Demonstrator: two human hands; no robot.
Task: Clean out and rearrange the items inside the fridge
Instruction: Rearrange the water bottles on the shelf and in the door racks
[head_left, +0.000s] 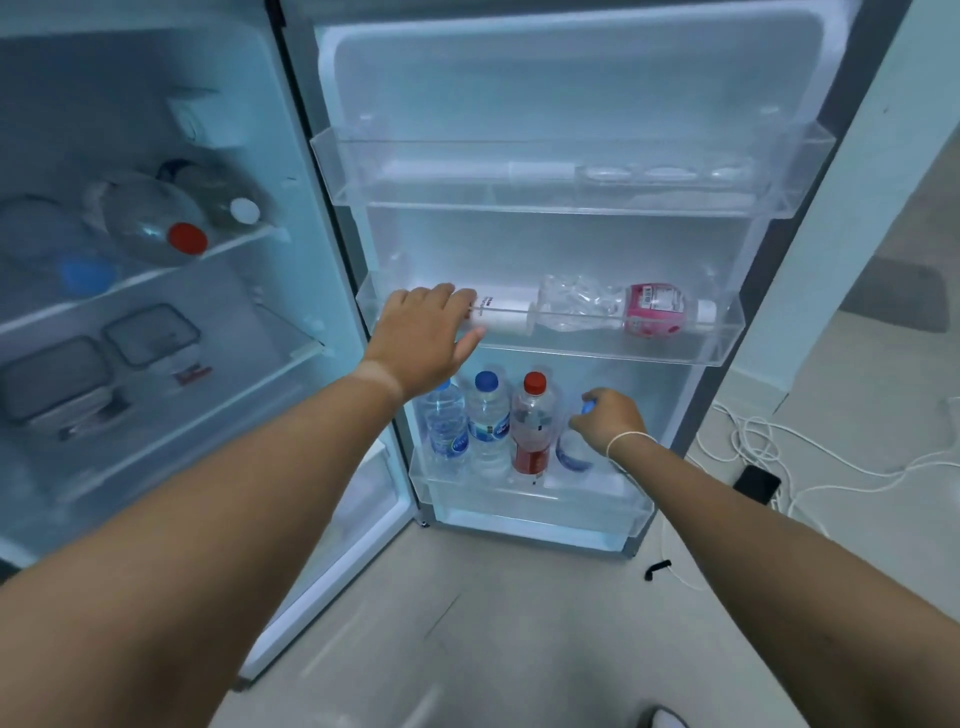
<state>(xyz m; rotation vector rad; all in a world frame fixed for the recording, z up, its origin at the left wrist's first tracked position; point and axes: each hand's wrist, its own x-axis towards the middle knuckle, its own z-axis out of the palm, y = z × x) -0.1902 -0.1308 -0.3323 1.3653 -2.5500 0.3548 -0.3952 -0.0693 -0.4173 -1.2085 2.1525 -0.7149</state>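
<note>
The fridge door stands open with three clear racks. My left hand (423, 332) wraps around the end of a white bottle (506, 316) lying on its side in the middle rack (722, 338), beside a clear bottle with a pink label (623, 309). In the bottom rack (530, 501) stand two blue-capped water bottles (488, 415) and a red-capped bottle (535, 421). My right hand (608, 418) grips the top of a further blue-capped bottle (571, 452) at the right of that row.
The top door rack (566, 200) holds only a clear egg tray. Inside the fridge, bottles lie on an upper shelf (182, 234) and lidded containers (98, 364) sit lower. White cables (779, 457) and a dark phone (757, 483) lie on the floor at right.
</note>
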